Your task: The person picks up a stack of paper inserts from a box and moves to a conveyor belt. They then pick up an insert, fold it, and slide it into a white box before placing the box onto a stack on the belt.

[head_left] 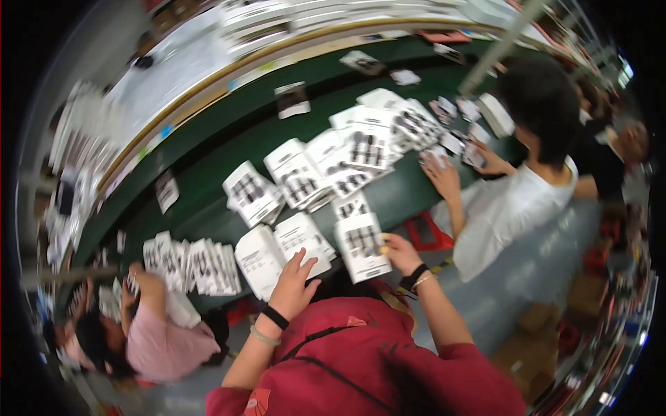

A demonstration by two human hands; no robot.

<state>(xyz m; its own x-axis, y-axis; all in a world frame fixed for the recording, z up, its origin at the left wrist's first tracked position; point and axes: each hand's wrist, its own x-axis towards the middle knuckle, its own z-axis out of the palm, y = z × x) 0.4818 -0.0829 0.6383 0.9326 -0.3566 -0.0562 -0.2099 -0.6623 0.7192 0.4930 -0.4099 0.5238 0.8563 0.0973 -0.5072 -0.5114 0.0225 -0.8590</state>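
Note:
My right hand (402, 254) pinches the edge of a flat white package (362, 249) with a row of dark, brush-like shapes on its face. The package is held at the table's near edge, in front of my body. My left hand (295, 283) has its fingers spread and holds nothing. It is over the near side of two stacks of white packages, a left stack (259, 260) and a right stack (302, 239), whose upper faces carry small print. Beyond them lie piles of similar packages with dark shapes, including a near pile (251, 194) and a middle pile (297, 173).
A dark green worktable (409, 201) with a belt-like far strip curves across the view. More packages lie in a heap (369, 142) and in a row (198, 267) at left. A co-worker in white (513, 201) handles small items at right; another in pink (166, 333) sits at left.

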